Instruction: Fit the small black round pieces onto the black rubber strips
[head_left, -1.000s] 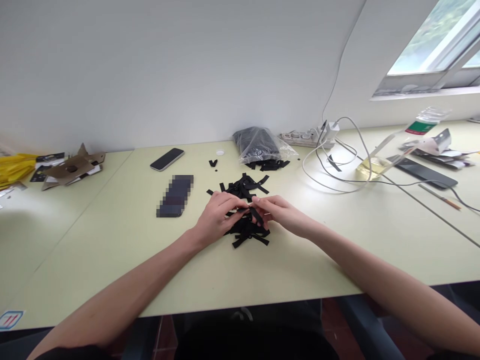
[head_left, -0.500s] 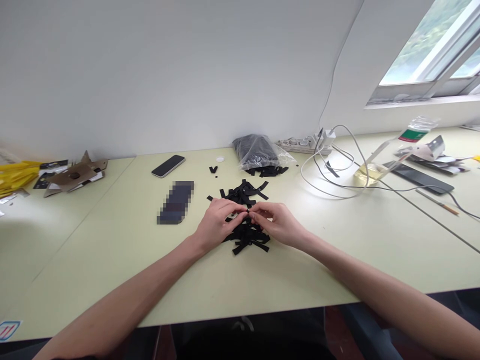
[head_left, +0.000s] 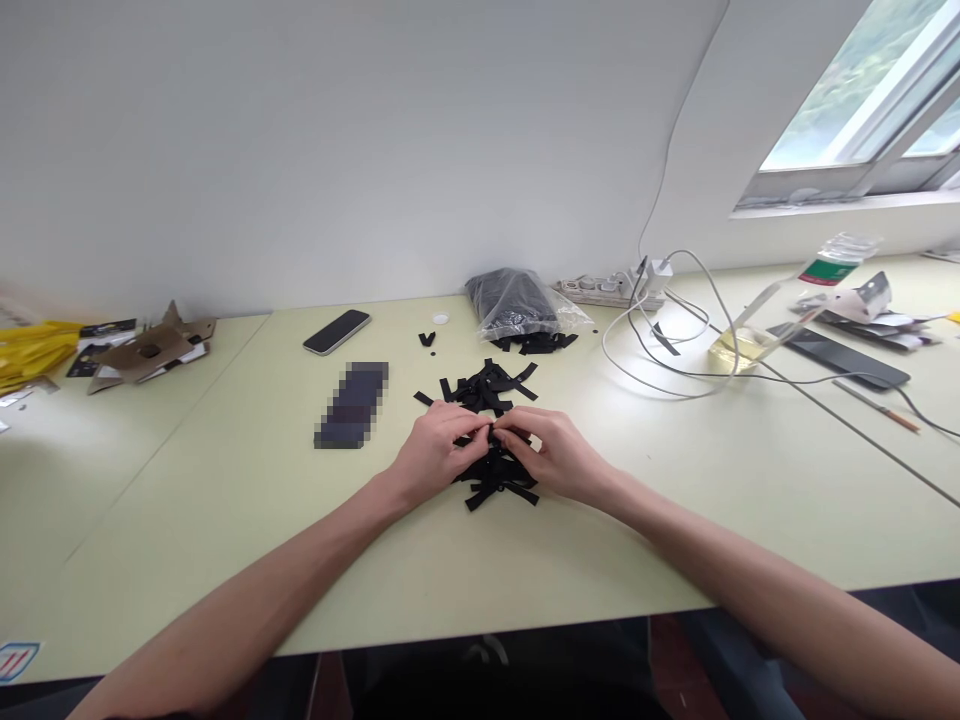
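My left hand and my right hand meet over the middle of the table. Thumb and fingertips of both are pinched on a small black strip, mostly covered by the fingers. Just beyond the hands lies a loose pile of short black strips, some bearing small round fittings. A second heap of black strips lies under and in front of the fingers.
Behind the piles sit a clear bag of black pieces and a white disc. A phone lies left. To the right are a power strip, looping cables, a cut plastic bottle and a thin pointed tool.
Both hands have shifted slightly left, and their fingers have drawn in more around the small black strip. The piles and other things lie as before.
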